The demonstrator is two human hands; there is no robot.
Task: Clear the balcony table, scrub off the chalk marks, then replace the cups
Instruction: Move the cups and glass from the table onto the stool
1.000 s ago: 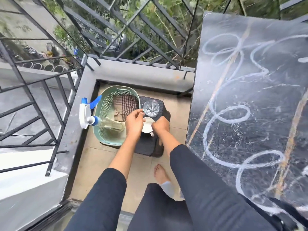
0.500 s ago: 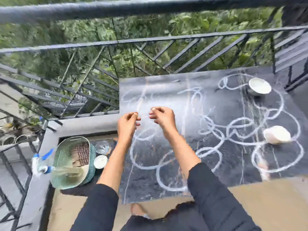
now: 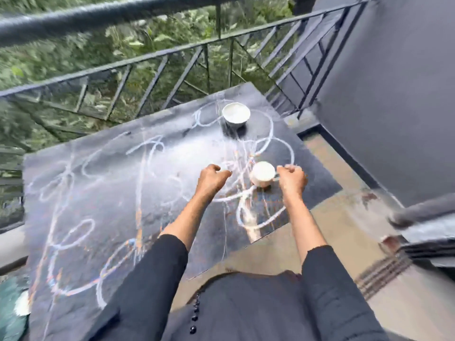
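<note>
1. A dark table stands against a black metal railing, with green leaves beyond the bars.
2. White chalk marks, loops and long strokes, cover most of the tabletop.
3. Two white cups are on the table. The near cup stands upright towards the table's right side, inside the chalk loops. The far cup stands upright near the far edge, close to the railing and well apart from the near one.
4. The left hand hovers just to the left of the near cup, not touching it. Its fingers are curled in, so the grip is closed on nothing.
5. The right hand is just to the right of the near cup, fingers curled beside the cup's wall. Motion blur hides whether they touch or hold the cup, so I cannot tell the state of this grip.
6. The near cup sits between the two hands.
7. Both forearms reach out over the table from black sleeves.
8. A grey wall rises on the right, and a beige tiled floor runs beside the table.
9. At the lower left edge is a green thing with a white patch, too blurred to identify.
</note>
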